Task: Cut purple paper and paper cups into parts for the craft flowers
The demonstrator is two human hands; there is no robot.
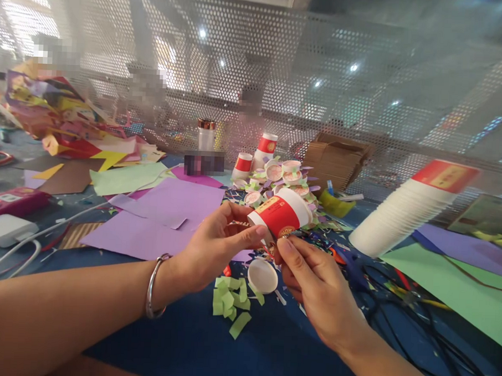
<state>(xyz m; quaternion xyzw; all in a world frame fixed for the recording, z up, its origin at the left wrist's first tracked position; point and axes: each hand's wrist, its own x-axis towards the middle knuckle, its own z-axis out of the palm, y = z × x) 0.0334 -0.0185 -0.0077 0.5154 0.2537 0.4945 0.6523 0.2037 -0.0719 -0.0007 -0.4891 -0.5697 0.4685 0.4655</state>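
Note:
My left hand [215, 247], with a metal bangle on its wrist, pinches the rim end of a red and white paper cup [281, 212] held on its side above the blue table. My right hand [313, 282] is closed just below the cup, fingertips touching its red band near the base; whether it holds a tool I cannot make out. Under the hands lie a white round cup bottom [262, 276] and a small heap of green paper scraps [230, 304].
A tilted stack of white paper cups [403, 211] lies at right. Purple paper sheets [170, 218] and green sheets [454, 288] cover the blue table [235, 353]. Decorated cup pieces [280, 175], cardboard [338, 156], a jar [205, 133], cables [19, 250] and a mesh screen [323, 58] surround them.

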